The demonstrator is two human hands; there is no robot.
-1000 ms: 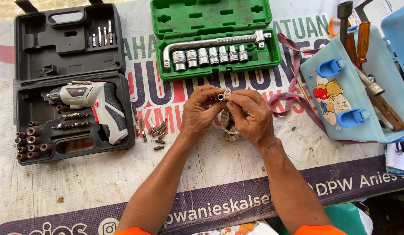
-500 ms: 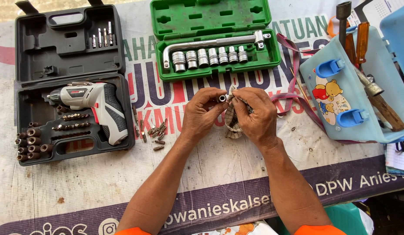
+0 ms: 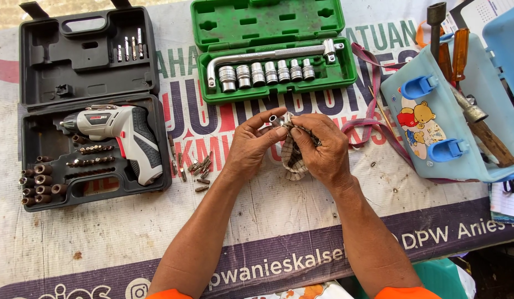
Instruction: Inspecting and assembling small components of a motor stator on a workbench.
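Beside hands: loose bits (image 3: 198,166), green case (image 3: 273,50).

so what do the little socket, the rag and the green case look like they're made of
The socket, pinched in the left hand, looks like bright plated steel: silvery with a hollow dark bore. The rag, held by the right hand, seems woven cotton: checked, limp and folded. The green case looks like moulded plastic: matte, with shaped recesses, though the frame alone can't confirm it.
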